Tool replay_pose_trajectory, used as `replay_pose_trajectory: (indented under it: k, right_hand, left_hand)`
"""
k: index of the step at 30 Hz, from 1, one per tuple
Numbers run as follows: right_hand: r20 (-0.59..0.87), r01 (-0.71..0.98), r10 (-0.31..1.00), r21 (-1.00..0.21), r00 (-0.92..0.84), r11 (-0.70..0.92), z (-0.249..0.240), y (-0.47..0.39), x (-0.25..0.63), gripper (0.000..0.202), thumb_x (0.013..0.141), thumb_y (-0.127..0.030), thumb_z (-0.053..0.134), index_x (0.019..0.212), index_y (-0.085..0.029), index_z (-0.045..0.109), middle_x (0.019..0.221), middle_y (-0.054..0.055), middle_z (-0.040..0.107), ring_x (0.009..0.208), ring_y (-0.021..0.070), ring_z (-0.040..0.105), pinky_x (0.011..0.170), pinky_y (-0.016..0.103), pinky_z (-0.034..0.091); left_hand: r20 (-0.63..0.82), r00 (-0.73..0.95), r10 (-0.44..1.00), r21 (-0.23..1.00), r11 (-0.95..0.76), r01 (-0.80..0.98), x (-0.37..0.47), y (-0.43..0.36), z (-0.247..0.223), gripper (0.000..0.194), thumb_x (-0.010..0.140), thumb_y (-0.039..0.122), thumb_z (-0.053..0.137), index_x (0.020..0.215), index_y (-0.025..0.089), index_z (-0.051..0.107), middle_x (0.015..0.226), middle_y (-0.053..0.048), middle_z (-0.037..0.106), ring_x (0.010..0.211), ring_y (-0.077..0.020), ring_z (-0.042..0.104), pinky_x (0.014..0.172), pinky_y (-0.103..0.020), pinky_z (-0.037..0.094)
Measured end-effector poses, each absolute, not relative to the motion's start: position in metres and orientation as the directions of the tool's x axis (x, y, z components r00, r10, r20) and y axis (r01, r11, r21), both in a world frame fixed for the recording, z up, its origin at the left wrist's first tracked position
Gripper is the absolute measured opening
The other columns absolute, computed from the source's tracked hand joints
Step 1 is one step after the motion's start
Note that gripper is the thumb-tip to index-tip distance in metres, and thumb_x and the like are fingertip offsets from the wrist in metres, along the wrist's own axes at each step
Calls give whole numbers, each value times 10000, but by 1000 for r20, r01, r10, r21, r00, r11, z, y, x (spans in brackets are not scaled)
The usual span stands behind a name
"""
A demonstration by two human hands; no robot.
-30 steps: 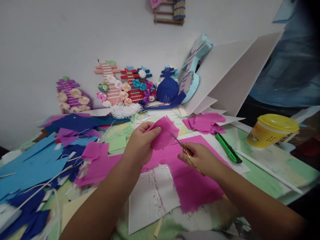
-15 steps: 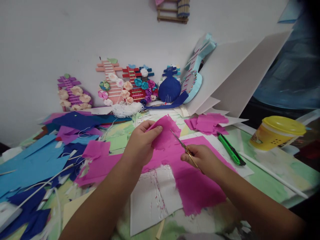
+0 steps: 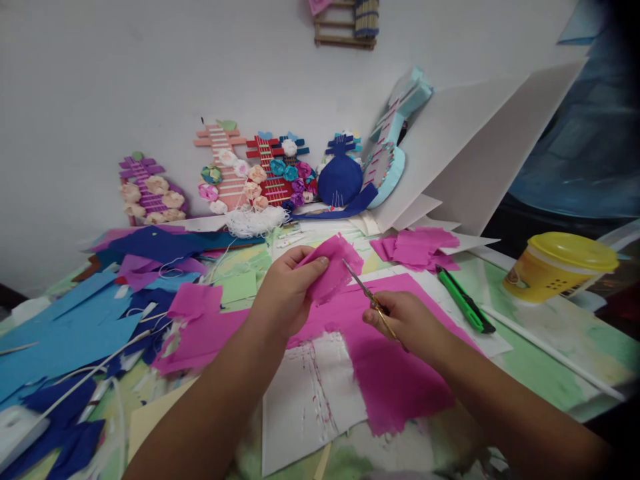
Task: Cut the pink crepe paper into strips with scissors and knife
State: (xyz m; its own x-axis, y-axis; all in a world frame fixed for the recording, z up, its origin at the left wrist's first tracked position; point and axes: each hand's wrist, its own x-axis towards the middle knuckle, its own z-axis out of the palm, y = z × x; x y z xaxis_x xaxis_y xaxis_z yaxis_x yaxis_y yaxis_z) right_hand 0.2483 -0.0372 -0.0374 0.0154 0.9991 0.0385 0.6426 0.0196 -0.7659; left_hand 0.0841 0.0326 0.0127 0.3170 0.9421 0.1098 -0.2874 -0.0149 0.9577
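Observation:
My left hand [image 3: 287, 287] pinches a small piece of magenta crepe paper [image 3: 336, 270] between thumb and fingers, lifted above the table. In my right hand [image 3: 403, 320] is a pair of gold-handled scissors [image 3: 371, 297], its blades pointing up and left at the paper's right edge. The blades look closed or nearly so. Beneath both hands lies a large magenta sheet [image 3: 395, 373], partly over a white board [image 3: 310, 407] with pink-stained glue marks. Another magenta piece [image 3: 200, 333] lies left of my left wrist.
A green utility knife [image 3: 465, 300], a white stick [image 3: 550, 350] and a yellow-lidded tub [image 3: 560, 267] are at the right. Magenta scraps [image 3: 423, 247] lie behind. Blue sheets [image 3: 65, 313] and a white cable [image 3: 95, 363] cover the left. Decorated paper instruments [image 3: 340, 180] lean against the wall.
The paper piece and the scissors have shifted very slightly, with the paper's edge tilted a bit differently near the blade tips. The whole view has also moved a little. Both hands keep their hold.

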Motion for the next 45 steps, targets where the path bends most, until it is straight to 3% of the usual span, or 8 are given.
replay_pose_trajectory:
  k: [6, 17, 28, 40, 45]
  right_hand:
    - [53, 686, 998, -727, 16, 27, -38, -38, 249, 411, 705, -559, 476, 589, -170, 414, 529, -26, 379, 459, 69, 317, 408, 205, 214]
    - [89, 717, 996, -692, -20, 77, -34, -37, 248, 401, 718, -537, 450, 575, -166, 399, 531, -28, 352, 473, 72, 311, 438, 216, 239]
    - [111, 732, 993, -679, 27, 55, -35, -32, 244, 442, 718, -588, 432, 575, -175, 373, 511, -34, 354, 446, 70, 313, 410, 213, 217]
    - [166, 756, 986, -647, 12, 99, -37, -27, 239, 420, 723, -558, 441, 569, -172, 379, 515, -33, 362, 478, 77, 320, 443, 213, 220]
    - [153, 741, 988, -666, 26, 83, -39, -25, 239, 405, 733, -541, 431, 574, -175, 363, 514, -36, 356, 477, 77, 318, 442, 212, 225]
  left_hand:
    - [49, 344, 938, 935, 79, -347, 83, 32, 13, 283, 532, 214, 720, 751, 130, 562, 580, 27, 545, 489, -93, 528, 476, -202, 406]
    - [56, 320, 946, 944, 53, -325, 84, 33, 10, 278, 503, 236, 737, 702, 140, 567, 576, 22, 554, 488, -97, 512, 458, -195, 396]
    - [83, 384, 920, 966, 20, -258, 87, 33, 3, 184, 587, 261, 693, 680, 145, 586, 519, 39, 519, 436, -72, 462, 409, -171, 353]
    - [61, 400, 914, 953, 66, -296, 86, 32, 6, 266, 575, 319, 712, 720, 114, 625, 606, -16, 594, 505, -103, 520, 476, -203, 400]
    - [28, 395, 918, 964, 80, -253, 86, 34, 6, 246, 585, 311, 711, 703, 114, 621, 511, 22, 533, 426, -73, 453, 415, -183, 350]
